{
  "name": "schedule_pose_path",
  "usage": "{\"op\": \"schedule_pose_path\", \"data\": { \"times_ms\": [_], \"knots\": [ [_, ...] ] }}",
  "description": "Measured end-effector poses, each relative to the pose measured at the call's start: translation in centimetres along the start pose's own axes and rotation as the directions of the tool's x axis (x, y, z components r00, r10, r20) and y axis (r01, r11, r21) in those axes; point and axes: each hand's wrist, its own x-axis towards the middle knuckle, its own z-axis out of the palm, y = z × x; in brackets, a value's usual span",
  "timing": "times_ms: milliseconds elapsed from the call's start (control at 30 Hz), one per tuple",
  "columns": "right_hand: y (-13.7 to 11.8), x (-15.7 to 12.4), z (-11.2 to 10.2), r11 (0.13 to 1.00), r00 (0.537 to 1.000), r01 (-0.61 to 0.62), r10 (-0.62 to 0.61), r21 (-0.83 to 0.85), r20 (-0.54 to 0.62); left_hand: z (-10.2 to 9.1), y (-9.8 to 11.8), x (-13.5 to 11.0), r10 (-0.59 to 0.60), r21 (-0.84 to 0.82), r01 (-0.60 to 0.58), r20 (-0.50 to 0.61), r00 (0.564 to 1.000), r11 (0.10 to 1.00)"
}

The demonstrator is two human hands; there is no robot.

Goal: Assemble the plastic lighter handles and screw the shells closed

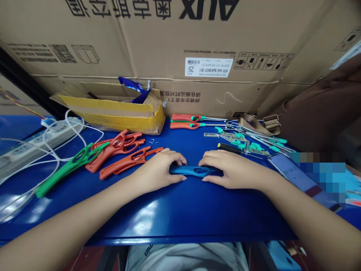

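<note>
Between my two hands lies a blue gas-lighter casing (193, 171), low over the blue table. My left hand (162, 169) grips its left end, thumb in front and fingers behind. At the other end, my right hand (228, 168) closes round the narrower part near the trigger opening, and its fingers hide the tip. Left of my left hand are several orange lighter casings (121, 164) and a green casing (67, 171). Behind my right hand lies a screwdriver (229, 148) with a black and yellow handle.
Orange lighters with metal tubes (184, 125) lie at the back, beside teal and clear lighter parts (239, 137). A yellow-taped cardboard box (113, 114) stands back left, near a power strip (36, 145) with white cables. A phone (301, 180) lies right. A large carton (158, 49) walls the back.
</note>
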Motion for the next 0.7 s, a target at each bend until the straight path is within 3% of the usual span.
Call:
{"op": "schedule_pose_path", "data": {
  "times_ms": [367, 700],
  "knots": [
    [-0.2, 0.6, 1.2, 0.993, 0.996, -0.073, 0.078, 0.094, -0.045, 1.8, -0.1, 0.2, 0.035, -0.071, -0.043, -0.108, 0.994, 0.997],
    [0.3, 0.0, -0.4, 0.986, 0.99, -0.103, 0.089, -0.135, -0.105, 1.8, -0.2, 0.3, -0.007, -0.182, -0.017, -0.131, 0.991, 0.983]
  ]
}}
